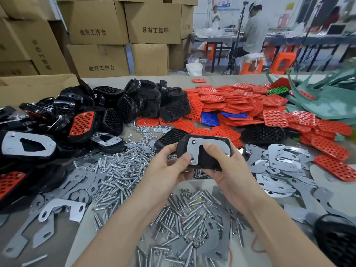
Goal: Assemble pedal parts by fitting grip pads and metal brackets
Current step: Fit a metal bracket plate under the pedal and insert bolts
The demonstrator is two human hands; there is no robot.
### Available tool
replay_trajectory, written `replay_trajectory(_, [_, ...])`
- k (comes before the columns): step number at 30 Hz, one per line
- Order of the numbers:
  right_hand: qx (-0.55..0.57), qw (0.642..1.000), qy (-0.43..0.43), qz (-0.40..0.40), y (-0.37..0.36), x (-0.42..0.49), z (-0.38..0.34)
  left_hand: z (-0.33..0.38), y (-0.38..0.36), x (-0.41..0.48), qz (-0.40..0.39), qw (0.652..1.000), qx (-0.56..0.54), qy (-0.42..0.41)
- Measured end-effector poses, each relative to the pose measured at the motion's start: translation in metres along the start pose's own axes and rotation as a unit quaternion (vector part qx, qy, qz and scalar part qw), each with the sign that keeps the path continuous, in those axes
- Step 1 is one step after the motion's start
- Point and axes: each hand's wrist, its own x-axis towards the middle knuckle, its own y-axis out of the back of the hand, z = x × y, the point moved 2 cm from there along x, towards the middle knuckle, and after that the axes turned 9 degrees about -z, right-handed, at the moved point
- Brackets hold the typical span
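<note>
With the held pedal [204,153] as the dial's centre, loose screws [115,176] are carpeting the table [173,79] from 6 to 9 o'clock, leaving one small bare patch just on the near side of the pedal at 6. Flat metal brackets [279,162] are overlapping at 3 to 4 o'clock. Red grip pads [231,101] are piling up from 1 to 3, black pedal bodies [150,99] are heaping from 9 to 11, and stacked cardboard boxes [150,22] are walling off 12. A bare strip is running between the heaps and the boxes at 12
</note>
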Motion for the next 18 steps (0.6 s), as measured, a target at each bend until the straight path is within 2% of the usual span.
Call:
replay_trajectory(5, [0.002, 1.0, -0.005, -0.007, -0.005, -0.001, 0.006, 0.0, 0.001, -0.004, 0.041, 0.99, 0.132, -0.009])
replay_trajectory(13, [0.031, 0.999, -0.019, -0.004, -0.007, 0.001, 0.006, 0.01, 0.0, -0.007, 0.054, 0.987, 0.145, -0.045])
replay_trajectory(14, [0.05, 0.999, -0.022, 0.007, -0.006, 0.001, 0.005, 0.011, 0.004, -0.007, 0.069, 0.976, 0.197, -0.064])
replay_trajectory(16, [0.101, 0.994, -0.02, 0.032, -0.004, 0.003, 0.0, 0.013, 0.015, -0.007, 0.101, 0.929, 0.339, -0.106])
replay_trajectory(18, [0.145, 0.987, -0.01, 0.064, 0.001, 0.004, -0.005, 0.015, 0.024, -0.006, 0.115, 0.89, 0.426, -0.119])
